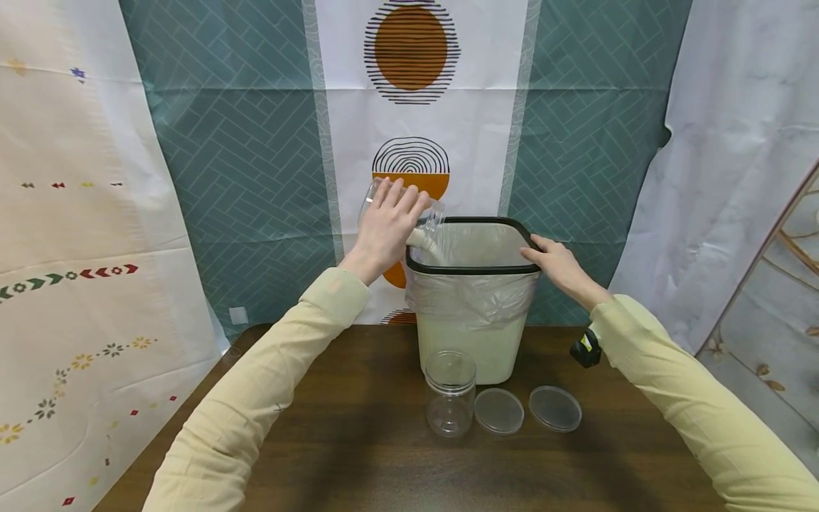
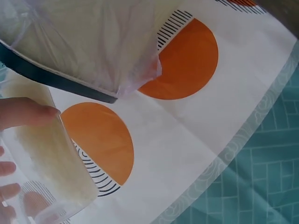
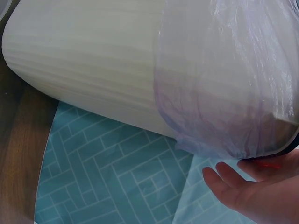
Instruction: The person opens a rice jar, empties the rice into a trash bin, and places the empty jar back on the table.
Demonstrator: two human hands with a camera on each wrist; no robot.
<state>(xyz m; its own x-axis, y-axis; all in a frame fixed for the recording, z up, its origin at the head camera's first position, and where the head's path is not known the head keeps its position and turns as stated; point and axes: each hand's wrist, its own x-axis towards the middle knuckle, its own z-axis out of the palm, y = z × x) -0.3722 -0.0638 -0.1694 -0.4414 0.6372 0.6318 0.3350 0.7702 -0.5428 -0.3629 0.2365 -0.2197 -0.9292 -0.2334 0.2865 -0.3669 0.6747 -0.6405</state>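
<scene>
My left hand (image 1: 388, 226) grips a clear plastic jar (image 2: 56, 186), tipped over the left side of the trash bin (image 1: 470, 348). Pale, fine grains that look like rice (image 2: 53, 144) lie along the jar's wall and stream from its mouth into the bin. A thin clear bag (image 1: 476, 302) lines the bin and folds over its black rim (image 1: 473, 270). At the bin's right side, my right hand (image 1: 561, 267) holds the rim, with the thumb reaching over the inside. Its other fingers lie outside, loosely bent, in the right wrist view.
An uncapped clear jar (image 1: 451, 398) stands upright in front of the bin. To its right, two clear round lids (image 1: 499, 411) lie flat on the dark wooden table (image 1: 358, 455). A patterned curtain (image 1: 249, 156) hangs behind. A black device (image 1: 585, 348) sits under my right sleeve.
</scene>
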